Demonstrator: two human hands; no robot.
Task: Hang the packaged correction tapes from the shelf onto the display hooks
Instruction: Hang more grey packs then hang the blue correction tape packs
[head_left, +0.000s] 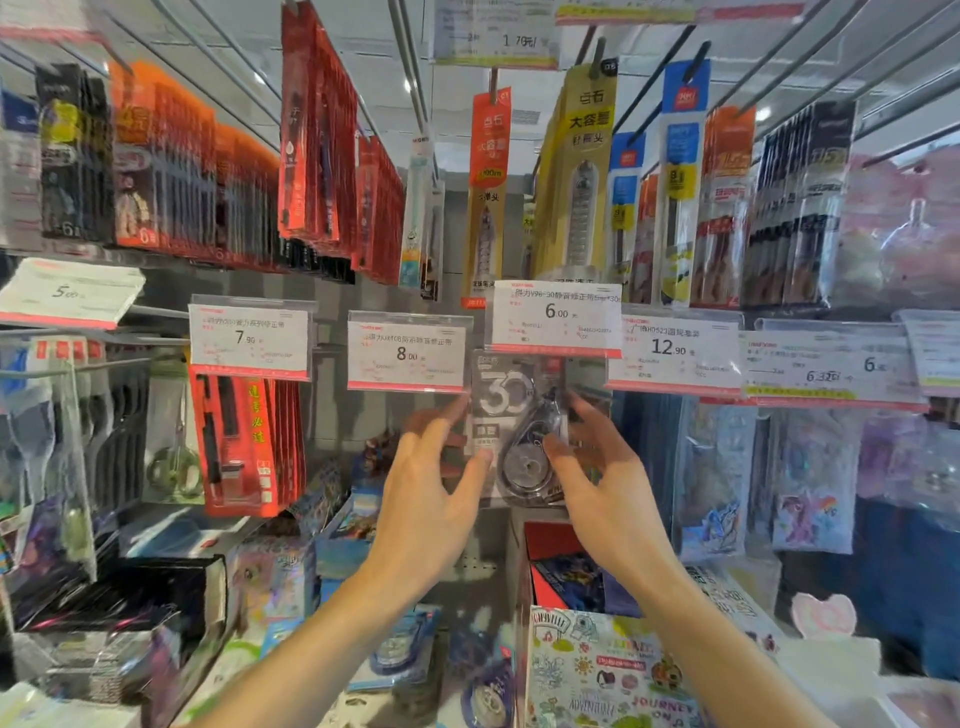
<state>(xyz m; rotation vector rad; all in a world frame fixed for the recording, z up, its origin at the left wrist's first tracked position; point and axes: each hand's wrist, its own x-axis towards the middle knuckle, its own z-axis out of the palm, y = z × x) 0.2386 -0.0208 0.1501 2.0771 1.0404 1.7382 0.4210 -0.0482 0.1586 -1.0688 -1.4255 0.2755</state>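
Note:
A packaged correction tape (511, 415), clear with a large "30" and a grey dispenser inside, hangs upright just under the 6.00 price tag (556, 318). My left hand (436, 483) touches its left edge with thumb and fingers spread. My right hand (597, 467) is at its right edge, thumb on the front and fingers curled behind. The pack's top and the hook are hidden behind the price tag. More correction tape packs (400, 649) lie on the shelf below, between my forearms.
Red packs (244, 441) hang at the left under the 7.90 tag (249, 340). An 8.00 tag (408, 353) and a 12.90 tag (672, 351) flank the hook. Upper hooks carry pens and refills (582, 176). A printed box (597, 670) stands at the lower right.

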